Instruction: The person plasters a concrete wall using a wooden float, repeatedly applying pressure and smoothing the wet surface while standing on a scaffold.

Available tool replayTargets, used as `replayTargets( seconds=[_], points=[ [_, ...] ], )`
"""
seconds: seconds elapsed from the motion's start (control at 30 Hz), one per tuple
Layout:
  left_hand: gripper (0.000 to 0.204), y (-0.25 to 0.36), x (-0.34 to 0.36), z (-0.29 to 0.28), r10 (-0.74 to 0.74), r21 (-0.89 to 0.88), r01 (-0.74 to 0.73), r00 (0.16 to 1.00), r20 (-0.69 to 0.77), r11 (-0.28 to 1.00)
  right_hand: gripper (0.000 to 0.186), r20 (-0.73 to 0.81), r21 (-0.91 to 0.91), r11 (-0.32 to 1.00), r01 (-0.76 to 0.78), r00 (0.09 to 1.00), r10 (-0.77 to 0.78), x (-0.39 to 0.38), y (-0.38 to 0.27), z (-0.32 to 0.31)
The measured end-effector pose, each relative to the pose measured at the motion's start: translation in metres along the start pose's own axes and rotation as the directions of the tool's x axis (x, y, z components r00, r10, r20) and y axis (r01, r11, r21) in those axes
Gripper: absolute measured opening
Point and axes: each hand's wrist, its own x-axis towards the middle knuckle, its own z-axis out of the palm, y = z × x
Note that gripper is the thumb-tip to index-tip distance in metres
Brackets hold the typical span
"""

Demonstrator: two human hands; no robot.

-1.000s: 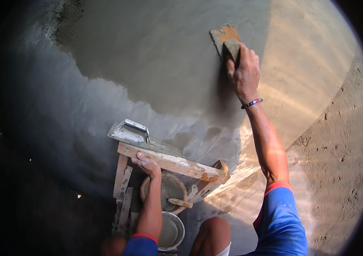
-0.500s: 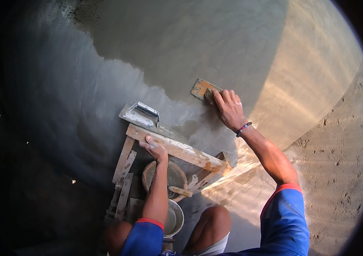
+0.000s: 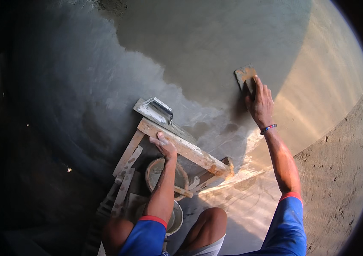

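Note:
My right hand (image 3: pixel 260 104) is closed around a small flat plastering float (image 3: pixel 245 75), its face smeared with grey and orange-brown. The float lies against the wet grey plaster (image 3: pixel 207 47), left of the line where shade meets sunlight. Lower down, my left hand (image 3: pixel 164 147) grips the top beam of a wooden trestle (image 3: pixel 198 158), thumb on top and fingers partly hidden underneath. Along that beam rests a long steel trowel (image 3: pixel 149 112) with a plaster-crusted handle, just above my left hand and not held.
Under the beam stand a round mortar bucket (image 3: pixel 181 173) with a wooden stick (image 3: pixel 183 191) across it, and a pale bucket (image 3: pixel 177 217) close to my knees. Rough sandy plaster (image 3: pixel 331 170) lies to the right. Slatted wood (image 3: pixel 124 190) stands at lower left, beside deep shade.
My right hand has carried the float to the right and slightly up over the plaster, turning it. My left hand keeps its hold on the beam. The whole view has shifted a little.

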Motion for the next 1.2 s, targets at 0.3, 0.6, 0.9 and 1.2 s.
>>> replayTargets(
  seconds=[0.3,0.6,0.9,1.2],
  points=[
    [0.059,-0.006,0.001,0.003,0.064,0.022,-0.062,0.992,-0.11,0.998,0.074,0.36,-0.104,0.964,0.244,0.913,-0.192,-0.059,-0.06,0.053],
    [0.059,-0.003,-0.005,0.0,0.067,0.013,-0.066,0.997,-0.048,0.998,0.074,0.129,-0.108,0.994,-0.03,0.991,0.044,0.016,-0.08,0.033],
    [0.056,-0.006,0.003,0.008,0.136,0.0,-0.136,0.989,-0.064,0.991,0.074,0.038,-0.059,0.998,0.009,0.999,-0.006,-0.008,-0.004,-0.027],
    [0.055,-0.009,-0.001,0.003,0.103,0.078,-0.097,0.992,-0.068,0.992,0.073,0.2,-0.102,0.989,0.109,0.976,-0.087,-0.073,-0.039,0.036]
  ],
)
